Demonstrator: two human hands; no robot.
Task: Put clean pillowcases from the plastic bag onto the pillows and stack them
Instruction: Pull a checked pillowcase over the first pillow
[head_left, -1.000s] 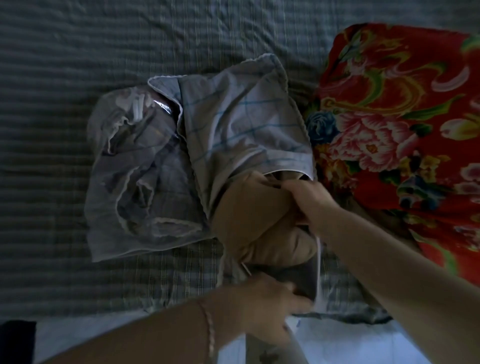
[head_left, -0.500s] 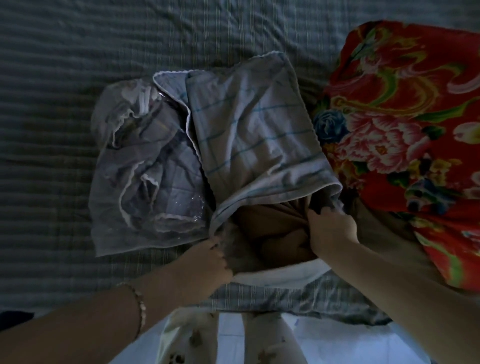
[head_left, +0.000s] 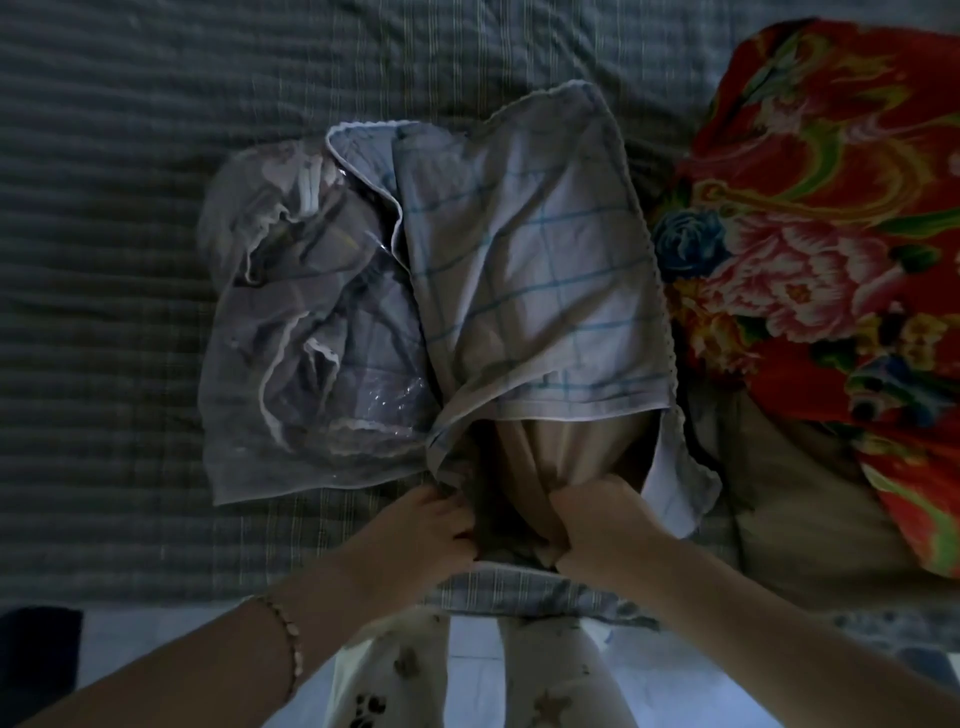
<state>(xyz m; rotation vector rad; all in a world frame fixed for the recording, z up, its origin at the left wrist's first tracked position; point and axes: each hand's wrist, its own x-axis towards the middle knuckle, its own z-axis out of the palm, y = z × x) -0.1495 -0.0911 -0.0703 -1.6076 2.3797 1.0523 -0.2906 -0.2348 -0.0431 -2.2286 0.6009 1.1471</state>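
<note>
A tan pillow lies on the bed, mostly inside a pale blue checked pillowcase; only its near end sticks out of the open mouth. My left hand grips the left edge of the pillowcase opening. My right hand clutches the pillow's near end at the opening. To the left lies a clear plastic bag with more folded pale cloth inside it.
A red floral quilt is heaped at the right, over another tan pillow. Everything rests on a grey-green striped sheet. The bed's near edge and pale floor run along the bottom.
The pillowcase has been drawn further toward me over the pillow. Both hands have shifted nearer to the bed's edge; the left went from low near my body up to the case opening.
</note>
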